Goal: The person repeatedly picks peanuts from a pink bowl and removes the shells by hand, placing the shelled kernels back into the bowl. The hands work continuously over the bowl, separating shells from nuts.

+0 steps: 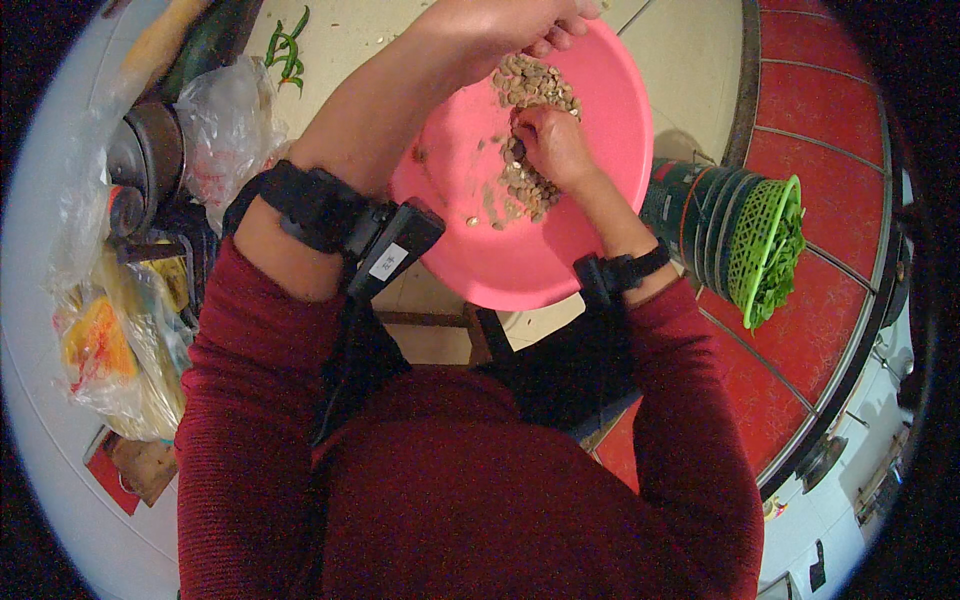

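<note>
A pink plastic basin is tilted before me, with two piles of brown beans or seeds inside, a farther pile and a nearer pile. My right hand is down between the piles, fingers curled together at the beans. Whether a bean is pinched in them is hidden. Across the basin's far side reaches my left arm, and my left hand is at the far rim with its fingers bent. Its grip is partly cut off by the frame edge. A few loose beans and brown dust lie on the basin's floor.
Green chili peppers lie on the pale floor at the far left. Plastic bags and dark pots crowd the left. At right, a green basket of leafy greens tops a dark green bucket, beside red tiles.
</note>
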`<action>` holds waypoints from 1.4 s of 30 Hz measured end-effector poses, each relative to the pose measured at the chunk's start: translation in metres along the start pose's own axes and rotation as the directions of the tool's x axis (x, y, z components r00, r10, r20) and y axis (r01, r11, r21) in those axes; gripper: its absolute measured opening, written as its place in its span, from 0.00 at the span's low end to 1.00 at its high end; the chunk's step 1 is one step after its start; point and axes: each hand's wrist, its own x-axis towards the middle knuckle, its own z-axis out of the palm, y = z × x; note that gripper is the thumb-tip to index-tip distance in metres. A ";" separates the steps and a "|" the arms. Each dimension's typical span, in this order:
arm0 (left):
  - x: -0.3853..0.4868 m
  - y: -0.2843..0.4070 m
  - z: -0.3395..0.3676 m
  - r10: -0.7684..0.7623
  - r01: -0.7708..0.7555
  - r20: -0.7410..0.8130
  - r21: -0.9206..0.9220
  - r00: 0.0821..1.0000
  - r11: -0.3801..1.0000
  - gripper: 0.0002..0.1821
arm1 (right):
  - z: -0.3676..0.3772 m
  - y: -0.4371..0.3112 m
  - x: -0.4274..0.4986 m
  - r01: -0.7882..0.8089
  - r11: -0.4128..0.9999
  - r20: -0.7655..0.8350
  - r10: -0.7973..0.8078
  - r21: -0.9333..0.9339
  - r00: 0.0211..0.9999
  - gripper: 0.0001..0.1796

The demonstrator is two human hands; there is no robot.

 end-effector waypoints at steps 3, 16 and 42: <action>0.000 -0.001 0.001 0.025 -0.025 0.004 -0.031 1.000 0.999 0.11 | 0.003 0.002 -0.002 -0.042 0.997 -0.025 0.043 0.060 0.999 0.05; 0.001 -0.001 0.003 -0.043 0.042 0.011 0.035 0.999 0.998 0.11 | 0.004 0.015 -0.002 0.003 0.981 -0.103 0.017 0.194 0.995 0.06; -0.004 -0.029 0.017 -0.138 0.140 0.357 0.020 0.924 0.990 0.12 | -0.124 -0.030 -0.039 0.132 0.431 -0.228 0.179 0.893 0.957 0.10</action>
